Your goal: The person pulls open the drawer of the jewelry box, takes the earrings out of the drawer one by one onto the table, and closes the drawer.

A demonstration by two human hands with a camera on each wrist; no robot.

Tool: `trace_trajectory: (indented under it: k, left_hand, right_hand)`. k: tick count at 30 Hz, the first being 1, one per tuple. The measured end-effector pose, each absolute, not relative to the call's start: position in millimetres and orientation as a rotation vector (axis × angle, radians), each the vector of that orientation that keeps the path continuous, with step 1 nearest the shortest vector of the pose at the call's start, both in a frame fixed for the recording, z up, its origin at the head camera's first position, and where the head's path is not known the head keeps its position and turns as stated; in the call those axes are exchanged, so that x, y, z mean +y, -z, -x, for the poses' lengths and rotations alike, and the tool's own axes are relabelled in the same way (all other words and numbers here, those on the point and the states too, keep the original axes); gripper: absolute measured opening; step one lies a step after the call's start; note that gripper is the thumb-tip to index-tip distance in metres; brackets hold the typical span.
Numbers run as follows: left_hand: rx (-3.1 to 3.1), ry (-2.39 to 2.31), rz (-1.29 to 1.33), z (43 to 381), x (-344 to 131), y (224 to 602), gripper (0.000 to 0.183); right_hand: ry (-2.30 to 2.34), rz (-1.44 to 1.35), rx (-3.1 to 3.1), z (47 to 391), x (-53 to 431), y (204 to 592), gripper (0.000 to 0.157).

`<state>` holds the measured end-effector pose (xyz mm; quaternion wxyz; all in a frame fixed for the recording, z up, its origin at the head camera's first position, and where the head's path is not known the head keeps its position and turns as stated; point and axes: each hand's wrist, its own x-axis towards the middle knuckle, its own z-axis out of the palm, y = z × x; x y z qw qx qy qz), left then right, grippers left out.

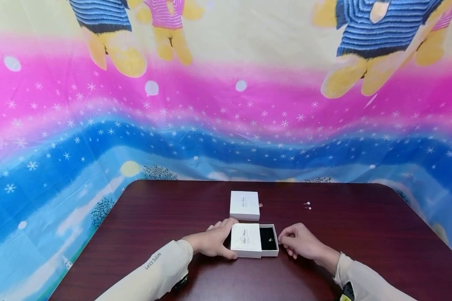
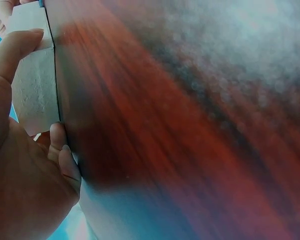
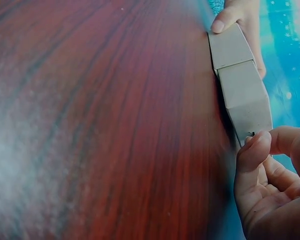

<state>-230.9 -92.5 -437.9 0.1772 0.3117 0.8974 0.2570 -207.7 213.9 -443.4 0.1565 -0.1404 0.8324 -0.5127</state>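
Observation:
A white jewelry box [image 1: 245, 239] lies on the table, its drawer [image 1: 269, 252] slid partway out to the right. Black lining [image 1: 267, 238] fills the drawer, and a small silver star-shaped piece [image 1: 270, 240] sits on it. My left hand [image 1: 214, 240] grips the sleeve from the left, thumb along the near side, fingers at the far side. At the drawer's right end is my right hand [image 1: 299, 241], thumb and forefinger pinched together against that end. In the right wrist view the fingertips [image 3: 259, 142] cover what they pinch there.
Behind the open box stands a second white box [image 1: 245, 205], closed, with a small pink ribbon tab [image 1: 260, 205] at its right. Two small pearl-like stud earrings [image 1: 307, 205] lie further right on the dark red table [image 1: 173, 200]. A patterned cloth [image 1: 211, 104] hangs behind the table.

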Motion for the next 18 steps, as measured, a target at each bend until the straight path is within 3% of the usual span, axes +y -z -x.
trace_trajectory:
  k: [18]
  left_hand:
    - [2.543, -0.723, -0.882, 230.3, -92.4, 437.1, 0.081]
  right_hand:
    - [1.497, 0.388, 2.35, 207.4, 217.2, 442.1, 0.02]
